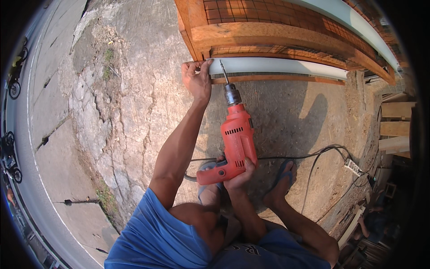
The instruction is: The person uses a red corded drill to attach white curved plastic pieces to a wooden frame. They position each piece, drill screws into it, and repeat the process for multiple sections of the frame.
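Note:
My right hand (239, 175) grips the handle of a red corded electric drill (235, 141). The drill points up and away from me, its bit tip (221, 67) close to the end of a pale flat strip (277, 66) fixed under a wooden frame (268, 38). My left hand (197, 80) is stretched out beside the bit, its fingers curled on the left end of the strip at the frame's corner. Wire mesh fills the frame above.
Cracked concrete ground (130, 112) lies under me, with a road (40, 125) and parked motorbikes to the left. The drill's black cable (313, 157) runs right to a white power strip (353, 167). My feet in sandals (282, 177) stand below the drill. Stacked timber (396, 130) lies at the right.

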`<state>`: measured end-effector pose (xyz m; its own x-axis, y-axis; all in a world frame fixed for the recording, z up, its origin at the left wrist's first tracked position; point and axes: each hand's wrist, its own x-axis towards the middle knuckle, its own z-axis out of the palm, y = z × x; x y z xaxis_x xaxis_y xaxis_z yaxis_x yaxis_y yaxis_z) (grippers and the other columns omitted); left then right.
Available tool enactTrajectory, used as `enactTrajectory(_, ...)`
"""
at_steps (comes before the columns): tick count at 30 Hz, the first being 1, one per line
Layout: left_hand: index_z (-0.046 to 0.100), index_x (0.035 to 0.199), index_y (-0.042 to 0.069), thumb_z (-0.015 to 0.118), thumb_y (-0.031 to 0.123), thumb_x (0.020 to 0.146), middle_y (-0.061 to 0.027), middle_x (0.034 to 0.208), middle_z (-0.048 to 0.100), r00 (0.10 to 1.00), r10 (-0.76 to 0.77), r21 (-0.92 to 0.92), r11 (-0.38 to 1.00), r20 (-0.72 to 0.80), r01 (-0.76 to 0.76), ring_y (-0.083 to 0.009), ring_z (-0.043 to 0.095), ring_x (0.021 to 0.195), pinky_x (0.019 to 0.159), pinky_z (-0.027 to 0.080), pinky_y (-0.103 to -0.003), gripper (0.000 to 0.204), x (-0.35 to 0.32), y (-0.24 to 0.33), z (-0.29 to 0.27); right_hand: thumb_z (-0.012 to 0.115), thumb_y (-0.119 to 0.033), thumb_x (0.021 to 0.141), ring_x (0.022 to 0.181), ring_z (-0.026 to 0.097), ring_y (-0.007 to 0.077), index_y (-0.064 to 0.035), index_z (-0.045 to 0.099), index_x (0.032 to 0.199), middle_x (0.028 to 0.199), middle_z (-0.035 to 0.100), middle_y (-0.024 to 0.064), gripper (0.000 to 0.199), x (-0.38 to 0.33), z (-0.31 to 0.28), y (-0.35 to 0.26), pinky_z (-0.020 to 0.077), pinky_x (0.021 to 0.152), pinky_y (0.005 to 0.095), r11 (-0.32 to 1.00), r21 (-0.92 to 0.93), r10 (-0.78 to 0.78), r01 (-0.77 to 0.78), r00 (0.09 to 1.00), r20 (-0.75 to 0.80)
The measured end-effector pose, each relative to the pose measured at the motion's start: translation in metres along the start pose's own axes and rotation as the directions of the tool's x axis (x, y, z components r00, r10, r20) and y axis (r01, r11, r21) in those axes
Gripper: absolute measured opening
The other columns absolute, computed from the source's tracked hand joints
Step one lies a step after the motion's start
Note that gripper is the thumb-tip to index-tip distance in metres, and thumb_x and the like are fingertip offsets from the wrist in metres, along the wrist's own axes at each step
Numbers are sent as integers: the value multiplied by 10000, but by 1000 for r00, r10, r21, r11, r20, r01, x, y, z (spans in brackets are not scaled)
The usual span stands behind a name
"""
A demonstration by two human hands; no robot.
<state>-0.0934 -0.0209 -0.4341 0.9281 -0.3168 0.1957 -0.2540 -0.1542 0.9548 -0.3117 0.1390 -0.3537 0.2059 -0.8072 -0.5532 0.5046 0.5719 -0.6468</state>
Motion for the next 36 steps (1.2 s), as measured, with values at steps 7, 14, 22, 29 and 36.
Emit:
enactTrajectory(7,652,825,9,880,266,786,-73,883,551,1000,3,-19,1000,23,-3,-210,564,812,756,479,-369,346,-3,-3,-1,543,-471,846,775,669,273,-13,538,1252,1024,624,136,612,-2,0,-3,597,643,433,1000,5,10,-10,1000,8)
enactTrajectory(14,593,963,20,927,275,743,-83,924,625,999,-22,2,1000,49,21,-203,613,842,783,523,-360,474,2,-9,-4,530,-481,853,785,672,285,-15,542,1248,1027,632,134,611,0,-5,1,593,655,437,998,57,42,-42,999,-10)
enactTrajectory(22,567,1165,5,931,340,688,-142,1062,623,954,162,6,986,251,-169,-322,605,1015,899,483,-442,688,38,2,-12,503,-520,862,736,677,270,-12,556,1244,1023,643,127,638,2,-6,6,589,633,422,1000,16,15,-15,999,-38)
enactTrajectory(29,611,1097,6,915,375,681,-142,1056,609,948,175,102,973,267,-208,-337,570,1007,903,437,-457,634,35,2,-12,471,-537,870,724,683,274,-7,558,1264,1034,661,147,666,2,-5,7,592,604,430,994,72,79,-77,997,-18)
enactTrajectory(36,601,1132,10,893,383,714,-157,1068,601,933,238,200,934,271,-297,-334,532,1083,955,354,-452,631,37,-7,-12,459,-524,885,727,691,264,-5,556,1271,1028,672,151,654,4,-9,10,595,612,422,995,71,72,-70,997,-15)
